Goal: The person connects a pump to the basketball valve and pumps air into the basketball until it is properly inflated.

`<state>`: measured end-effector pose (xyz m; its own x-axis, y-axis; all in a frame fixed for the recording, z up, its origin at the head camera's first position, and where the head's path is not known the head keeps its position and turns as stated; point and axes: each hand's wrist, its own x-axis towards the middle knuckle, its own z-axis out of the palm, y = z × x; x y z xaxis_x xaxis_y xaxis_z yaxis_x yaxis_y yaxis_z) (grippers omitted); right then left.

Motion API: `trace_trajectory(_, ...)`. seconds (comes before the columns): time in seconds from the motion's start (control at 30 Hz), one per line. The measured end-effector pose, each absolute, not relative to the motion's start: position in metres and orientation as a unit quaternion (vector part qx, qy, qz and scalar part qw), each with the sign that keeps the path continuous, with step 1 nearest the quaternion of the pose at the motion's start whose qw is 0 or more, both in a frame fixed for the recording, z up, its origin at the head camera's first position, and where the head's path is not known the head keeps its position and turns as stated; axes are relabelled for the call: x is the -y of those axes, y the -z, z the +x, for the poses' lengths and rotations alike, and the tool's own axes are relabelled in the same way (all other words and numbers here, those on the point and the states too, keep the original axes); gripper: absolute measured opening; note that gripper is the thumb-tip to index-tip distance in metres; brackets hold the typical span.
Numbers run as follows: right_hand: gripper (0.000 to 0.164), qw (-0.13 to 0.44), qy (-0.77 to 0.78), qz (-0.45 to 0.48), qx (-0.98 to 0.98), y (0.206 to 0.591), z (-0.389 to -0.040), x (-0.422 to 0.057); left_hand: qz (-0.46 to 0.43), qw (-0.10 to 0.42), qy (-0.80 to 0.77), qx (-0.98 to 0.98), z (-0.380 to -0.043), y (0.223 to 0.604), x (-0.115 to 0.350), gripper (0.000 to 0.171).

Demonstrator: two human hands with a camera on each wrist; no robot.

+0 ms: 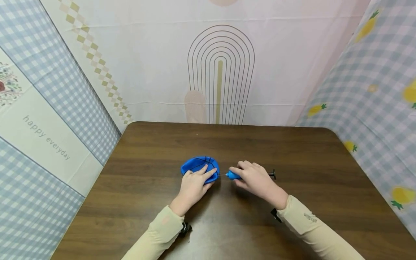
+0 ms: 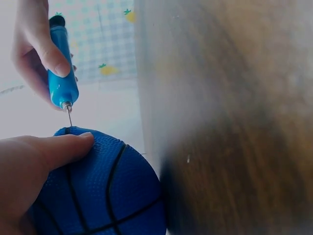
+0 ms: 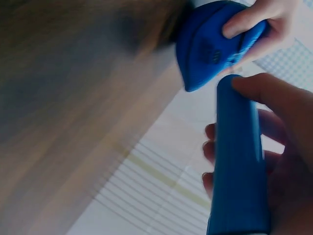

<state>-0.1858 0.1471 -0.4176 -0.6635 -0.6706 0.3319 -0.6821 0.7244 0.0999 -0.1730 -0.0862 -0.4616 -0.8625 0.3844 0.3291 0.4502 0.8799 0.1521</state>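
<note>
A deflated blue basketball (image 1: 196,165) with black lines lies caved in near the middle of the table. My left hand (image 1: 194,185) grips its right side, thumb pressed on the ball near the needle in the left wrist view. My right hand (image 1: 255,178) holds a small blue hand pump (image 1: 233,175), fingers wrapped around the barrel. The pump's black handle (image 1: 272,174) sticks out to the right of the hand. From its front a thin metal needle (image 2: 70,117) reaches the ball's edge, its tip hidden there. In the right wrist view the pump barrel (image 3: 239,161) points toward the ball.
The brown wooden table (image 1: 156,144) has rounded far corners. A pale patterned cloth (image 1: 156,72) hangs behind it, with checked cloths at left (image 1: 65,72) and right (image 1: 367,108). Black straps show at both cuffs.
</note>
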Motion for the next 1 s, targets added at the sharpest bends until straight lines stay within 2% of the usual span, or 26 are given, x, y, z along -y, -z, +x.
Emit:
trace_trajectory(0.13,0.033,0.194,0.025,0.369,0.909,0.409,-0.182,-0.140,-0.226,0.166,0.090,0.956,-0.174,0.460,0.082,0.043)
trace_trajectory(0.3,0.017,0.217,0.078,0.373,0.899,0.401,-0.181,-0.130,-0.237,0.225,0.064,0.943,-0.177,0.462,0.078,0.034)
trace_trajectory(0.5,0.023,0.186,0.032,0.355,0.916,0.404,-0.181,-0.131,-0.224,0.306,0.109,0.919,-0.182,0.468,0.074,0.024)
trace_trajectory(1.0,0.010,0.155,0.026,0.336,0.929,0.403,-0.187,-0.124,-0.229,0.320,0.108,0.913,-0.187,0.471,0.067,0.018)
